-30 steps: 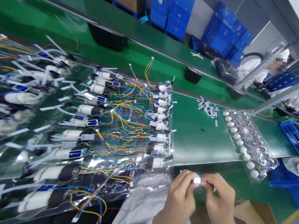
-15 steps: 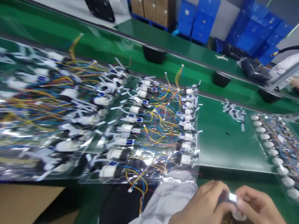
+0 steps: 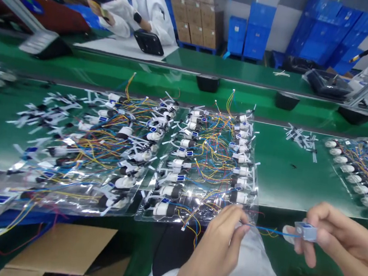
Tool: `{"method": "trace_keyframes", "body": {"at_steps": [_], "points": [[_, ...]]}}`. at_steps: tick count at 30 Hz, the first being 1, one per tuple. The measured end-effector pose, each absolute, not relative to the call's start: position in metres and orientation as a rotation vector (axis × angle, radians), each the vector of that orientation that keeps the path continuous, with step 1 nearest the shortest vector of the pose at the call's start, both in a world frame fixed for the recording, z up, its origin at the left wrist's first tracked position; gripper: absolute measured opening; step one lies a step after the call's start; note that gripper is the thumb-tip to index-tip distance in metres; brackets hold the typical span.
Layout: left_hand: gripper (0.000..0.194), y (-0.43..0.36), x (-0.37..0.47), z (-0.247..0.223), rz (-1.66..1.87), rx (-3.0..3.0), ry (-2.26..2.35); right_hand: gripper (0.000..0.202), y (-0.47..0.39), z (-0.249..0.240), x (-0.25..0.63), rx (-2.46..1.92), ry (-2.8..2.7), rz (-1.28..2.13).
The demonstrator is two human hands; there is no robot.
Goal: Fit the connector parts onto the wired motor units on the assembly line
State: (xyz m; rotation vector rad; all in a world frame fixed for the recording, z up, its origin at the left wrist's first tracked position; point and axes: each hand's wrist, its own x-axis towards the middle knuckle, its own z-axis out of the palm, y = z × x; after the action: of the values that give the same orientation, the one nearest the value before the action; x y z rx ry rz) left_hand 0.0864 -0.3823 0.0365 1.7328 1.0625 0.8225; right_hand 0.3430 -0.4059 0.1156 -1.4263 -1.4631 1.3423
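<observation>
My left hand (image 3: 216, 243) pinches a thin blue wire (image 3: 273, 230) between thumb and fingertips, at the lower middle. The wire stretches right to a small pale part (image 3: 309, 232) with a blue patch on top. My right hand (image 3: 335, 239) grips that part between thumb and fingers, and a round white piece (image 3: 288, 234) shows at its left side. Just beyond my left hand lies a clear plastic tray (image 3: 252, 210) with two columns of white and black cylindrical parts (image 3: 238, 198) joined by coloured wires.
Another loaded tray (image 3: 86, 209) lies left, with loose white strips (image 3: 47, 109) behind it. More strips (image 3: 300, 138) and a third tray (image 3: 362, 176) are at right. A cardboard box (image 3: 61, 248) stands lower left. People in white work across the green bench (image 3: 285, 180).
The view has swung left. My hands, close together around the small part before, have moved apart with the blue wire now drawn out between them.
</observation>
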Motion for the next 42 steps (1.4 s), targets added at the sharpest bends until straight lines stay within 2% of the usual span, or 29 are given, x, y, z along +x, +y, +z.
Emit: {"method": "trace_keyframes", "body": {"at_steps": [3, 6, 12, 15, 18, 22, 26, 30, 35, 38, 42], "points": [[0.016, -0.381, 0.09, 0.029, 0.876, 1.697, 1.044, 0.021, -0.398, 0.113, 0.332, -1.306, -1.432, 1.515], [0.014, -0.379, 0.088, 0.028, 1.0, 1.61, 1.067, 0.02, -0.389, 0.111, 0.317, -1.161, -1.297, 1.542], [0.021, -0.365, 0.075, 0.032, 1.235, 1.081, 1.086, 0.018, -0.368, 0.093, 0.272, -0.865, -0.996, 1.591], [0.023, -0.358, 0.068, 0.036, 1.357, 0.796, 1.013, 0.019, -0.366, 0.068, 0.249, -0.764, -0.908, 1.536], [0.025, -0.356, 0.063, 0.039, 1.439, 0.659, 0.995, 0.021, -0.374, 0.038, 0.24, -0.865, -0.971, 1.365], [0.024, -0.358, 0.059, 0.038, 1.373, 0.861, 1.065, 0.015, -0.389, 0.009, 0.259, -1.17, -1.176, 1.027], [0.024, -0.357, 0.063, 0.037, 1.266, 1.104, 1.176, 0.015, -0.395, 0.001, 0.284, -1.296, -1.528, 0.792], [0.025, -0.358, 0.068, 0.043, 1.288, 1.161, 1.294, 0.019, -0.393, -0.001, 0.29, -1.329, -1.795, 0.593], [0.026, -0.368, 0.069, 0.049, 1.257, 1.307, 1.439, 0.018, -0.385, -0.018, 0.272, -1.255, -1.81, 0.357], [0.03, -0.374, 0.068, 0.051, 1.224, 1.416, 1.487, 0.017, -0.38, -0.029, 0.262, -1.212, -1.741, 0.29], [0.038, -0.384, 0.063, 0.055, 1.287, 1.439, 1.524, 0.018, -0.381, -0.03, 0.267, -1.235, -1.753, 0.396]]}}
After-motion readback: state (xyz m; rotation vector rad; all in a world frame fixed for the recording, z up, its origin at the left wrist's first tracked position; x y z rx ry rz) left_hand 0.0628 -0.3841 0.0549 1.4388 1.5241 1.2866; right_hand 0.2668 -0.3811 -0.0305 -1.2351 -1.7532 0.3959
